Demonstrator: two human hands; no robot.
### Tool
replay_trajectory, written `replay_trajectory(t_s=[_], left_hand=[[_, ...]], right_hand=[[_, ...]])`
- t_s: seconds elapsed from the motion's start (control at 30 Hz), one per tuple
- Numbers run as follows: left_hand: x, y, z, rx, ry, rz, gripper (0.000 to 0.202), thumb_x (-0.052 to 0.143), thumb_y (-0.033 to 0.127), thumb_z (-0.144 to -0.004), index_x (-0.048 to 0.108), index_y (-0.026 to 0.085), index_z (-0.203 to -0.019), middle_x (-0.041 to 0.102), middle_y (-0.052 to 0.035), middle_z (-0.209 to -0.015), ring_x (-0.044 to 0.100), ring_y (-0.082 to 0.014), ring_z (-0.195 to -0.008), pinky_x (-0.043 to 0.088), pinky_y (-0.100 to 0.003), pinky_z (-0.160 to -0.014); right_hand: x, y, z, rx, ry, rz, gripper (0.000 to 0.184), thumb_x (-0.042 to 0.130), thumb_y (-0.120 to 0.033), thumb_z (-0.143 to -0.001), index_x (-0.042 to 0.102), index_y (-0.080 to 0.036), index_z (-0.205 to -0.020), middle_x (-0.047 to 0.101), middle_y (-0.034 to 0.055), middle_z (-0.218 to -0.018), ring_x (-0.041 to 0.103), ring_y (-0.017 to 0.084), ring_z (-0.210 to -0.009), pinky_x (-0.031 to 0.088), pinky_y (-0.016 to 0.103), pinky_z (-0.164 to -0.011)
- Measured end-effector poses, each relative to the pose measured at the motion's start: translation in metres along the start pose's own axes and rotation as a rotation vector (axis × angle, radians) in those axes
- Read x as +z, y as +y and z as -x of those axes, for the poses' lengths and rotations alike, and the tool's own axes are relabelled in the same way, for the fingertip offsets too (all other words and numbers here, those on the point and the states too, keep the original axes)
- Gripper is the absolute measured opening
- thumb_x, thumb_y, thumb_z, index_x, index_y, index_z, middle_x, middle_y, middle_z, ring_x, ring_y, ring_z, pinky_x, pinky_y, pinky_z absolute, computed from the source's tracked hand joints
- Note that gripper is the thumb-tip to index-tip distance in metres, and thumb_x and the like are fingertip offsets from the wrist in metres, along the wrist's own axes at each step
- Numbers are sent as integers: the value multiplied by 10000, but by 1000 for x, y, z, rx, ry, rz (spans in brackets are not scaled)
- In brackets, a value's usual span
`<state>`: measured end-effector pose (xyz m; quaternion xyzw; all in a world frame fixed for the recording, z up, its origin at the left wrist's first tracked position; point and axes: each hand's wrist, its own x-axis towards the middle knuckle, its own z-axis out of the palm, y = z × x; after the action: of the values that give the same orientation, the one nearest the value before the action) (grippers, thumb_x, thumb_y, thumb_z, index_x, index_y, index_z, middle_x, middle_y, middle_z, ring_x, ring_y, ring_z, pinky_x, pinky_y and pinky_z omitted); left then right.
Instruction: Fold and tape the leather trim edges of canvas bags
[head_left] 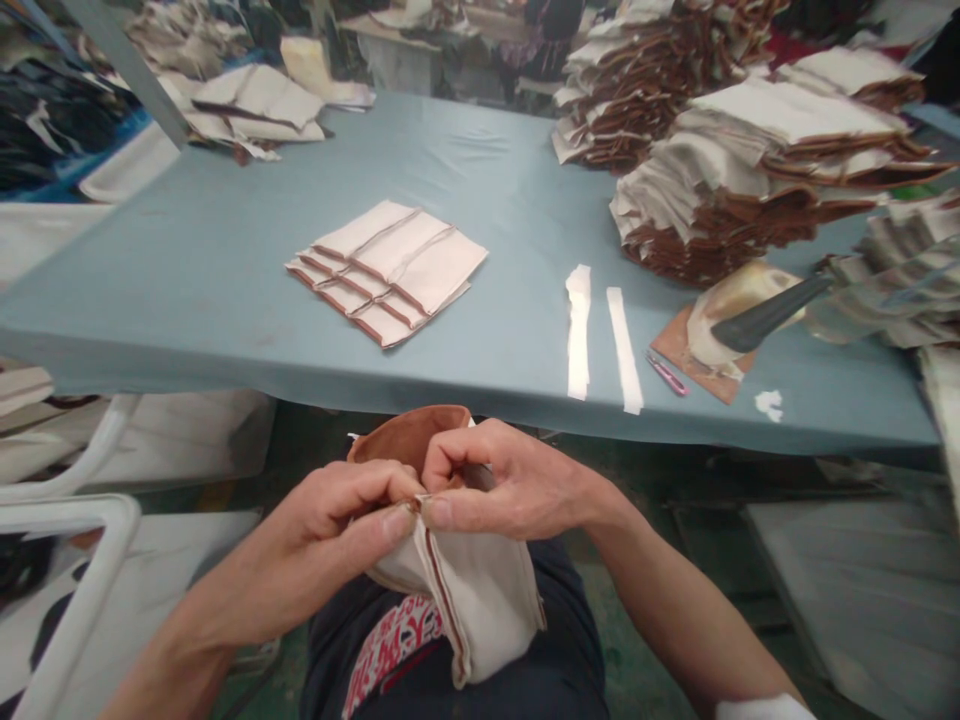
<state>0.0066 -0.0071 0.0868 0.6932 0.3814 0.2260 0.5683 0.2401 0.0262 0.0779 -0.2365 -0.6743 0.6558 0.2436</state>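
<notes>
Over my lap hangs a sewn piece of off-white fabric (491, 590) with brown seam edges and a brown inner side. My left hand (341, 525) pinches its upper edge between thumb and forefinger. Right beside it, the thumb and bent fingers of my right hand (499, 480) grip the same edge, so both thumb tips nearly meet at the seam. Behind my hands the brown side (409, 432) of the piece curves up. A small overlapping pile of flat off-white pieces (401, 255) with brown edges lies on the blue table ahead.
On the blue-covered table (510, 350) lie two white strips (578, 335), a small pink tool (666, 374) and a glue-stained container with a dark handle (769, 315). Tall stacks of fabric pieces (697, 210) fill the right side. More pieces (259, 100) lie at the far left.
</notes>
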Motion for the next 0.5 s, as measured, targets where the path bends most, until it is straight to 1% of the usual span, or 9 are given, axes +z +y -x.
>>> replay_trajectory(t_s=[0.1,0.2,0.27,0.37,0.43,0.5], left_hand=[[1,0,1,13,-9,-17,374,533,426,-1076,730,193,-859,643,11,-737,534,-143,-651,424,-215,-592],[2,2,0,13,-15,-37,390,524,439,-1079,733,198,-855,654,10,-739,546,-146,-653,433,-212,-590],[3,5,-2,-3,-26,-47,387,528,437,-1064,733,197,-840,655,8,-729,548,-146,-640,442,-207,-576],[2,6,-3,-10,-31,-51,374,521,421,-1057,732,199,-842,654,8,-732,552,-147,-639,455,-206,-580],[3,4,-2,2,-1,-47,365,520,413,-1062,716,203,-839,630,16,-723,542,-145,-642,445,-207,-583],[3,2,-2,4,25,-48,354,524,406,-1060,700,205,-828,613,20,-713,530,-146,-633,431,-215,-575]], right_hand=[[-4,-13,-2,-9,9,172,257,687,-292,-888,520,-198,-716,479,-73,-679,413,83,-624,323,244,-586],[-8,-21,-5,28,-17,263,256,655,-278,-869,503,-202,-678,469,-72,-654,439,88,-625,326,249,-596],[-12,-22,-6,41,-63,231,250,639,-283,-881,518,-199,-679,478,-71,-653,450,89,-625,333,246,-594],[-14,-19,-7,38,-114,126,233,627,-289,-895,537,-196,-701,476,-74,-659,423,85,-615,330,239,-575],[-14,-17,-7,47,-95,108,220,620,-265,-890,534,-195,-700,458,-78,-656,398,81,-608,316,237,-564],[-13,-17,-7,63,-53,139,214,616,-225,-870,514,-196,-684,445,-82,-653,385,76,-607,304,235,-562]])
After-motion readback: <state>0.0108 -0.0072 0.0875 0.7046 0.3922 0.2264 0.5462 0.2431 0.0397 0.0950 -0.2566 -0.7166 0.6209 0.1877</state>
